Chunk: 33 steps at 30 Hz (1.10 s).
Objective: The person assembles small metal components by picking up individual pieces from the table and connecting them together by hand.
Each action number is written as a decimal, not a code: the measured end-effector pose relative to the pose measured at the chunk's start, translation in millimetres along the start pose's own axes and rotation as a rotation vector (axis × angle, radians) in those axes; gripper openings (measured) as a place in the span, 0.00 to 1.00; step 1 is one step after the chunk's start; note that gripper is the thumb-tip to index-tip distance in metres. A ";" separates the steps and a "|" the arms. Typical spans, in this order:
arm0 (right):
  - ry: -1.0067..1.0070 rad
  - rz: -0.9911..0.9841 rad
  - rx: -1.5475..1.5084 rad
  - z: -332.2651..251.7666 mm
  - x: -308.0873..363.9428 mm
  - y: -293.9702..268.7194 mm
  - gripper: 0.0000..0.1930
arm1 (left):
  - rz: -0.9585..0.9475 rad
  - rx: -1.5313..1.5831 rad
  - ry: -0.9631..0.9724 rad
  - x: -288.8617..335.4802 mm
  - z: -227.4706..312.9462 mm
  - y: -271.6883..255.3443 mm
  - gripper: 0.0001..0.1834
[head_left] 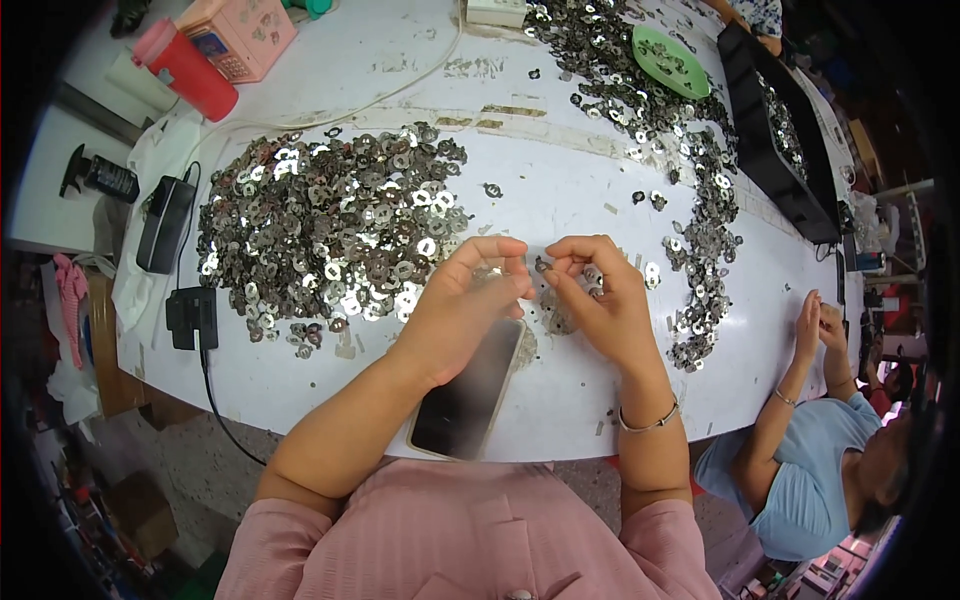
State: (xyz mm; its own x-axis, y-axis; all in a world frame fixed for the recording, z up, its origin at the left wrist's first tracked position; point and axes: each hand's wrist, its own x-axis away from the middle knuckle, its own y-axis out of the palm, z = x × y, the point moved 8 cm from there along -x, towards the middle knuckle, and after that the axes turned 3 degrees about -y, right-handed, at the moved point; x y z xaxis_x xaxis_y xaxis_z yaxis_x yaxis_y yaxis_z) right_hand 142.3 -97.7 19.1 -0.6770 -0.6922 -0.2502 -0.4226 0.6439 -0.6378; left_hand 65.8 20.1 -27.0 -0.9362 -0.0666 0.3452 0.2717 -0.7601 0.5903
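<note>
Both of my hands are raised over the middle of the white table, fingertips close together but apart. Between the curled fingertips of my right hand [605,300] is a small dark metal piece [543,265]. My left hand [465,305] is closed in a pinch; whatever its fingers hold, if anything, is hidden. A big heap of small flat metal pieces [330,220], some shiny and some dark, spreads just beyond my left hand. Below that hand lies a phone [465,395] with a dark screen, partly covered by my wrist.
More metal pieces [700,260] trail down the right side, with a green dish [670,62] and a long black tray [780,130] beyond. A red tumbler [190,75], pink box [245,40] and black adapter [190,318] stand left. Another person [810,470] sits at right.
</note>
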 end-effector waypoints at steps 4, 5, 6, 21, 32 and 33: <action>-0.006 0.096 -0.453 -1.6 4.1 -0.8 0.12 | -0.037 -0.047 0.015 0.0 -2.1 5.2 0.12; -0.031 0.088 -0.452 -5.3 4.5 -1.5 0.12 | -0.038 -0.047 0.016 0.3 -1.1 6.0 0.12; -0.031 0.089 -0.451 -6.6 4.5 -1.7 0.12 | -0.053 -0.012 -0.020 0.4 -3.3 7.6 0.10; 0.010 -0.195 -0.203 -24.8 7.3 20.4 0.16 | 0.103 0.402 0.178 -8.4 27.7 -35.1 0.04; -0.269 -0.165 0.337 -38.2 -3.1 35.9 0.15 | 0.081 0.391 0.208 -8.0 31.7 -32.7 0.06; -0.304 -0.153 0.398 -39.0 -2.8 37.9 0.15 | 0.071 0.380 0.192 -7.4 32.4 -29.4 0.07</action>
State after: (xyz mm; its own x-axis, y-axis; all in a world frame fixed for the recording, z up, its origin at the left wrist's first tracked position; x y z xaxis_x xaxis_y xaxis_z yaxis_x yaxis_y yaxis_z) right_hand 104.7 -58.7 24.0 -0.3947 -0.8701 -0.2952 -0.2015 0.3954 -0.8961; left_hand 72.0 63.9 -23.3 -0.9269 -0.2568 0.2735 0.3661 -0.4600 0.8089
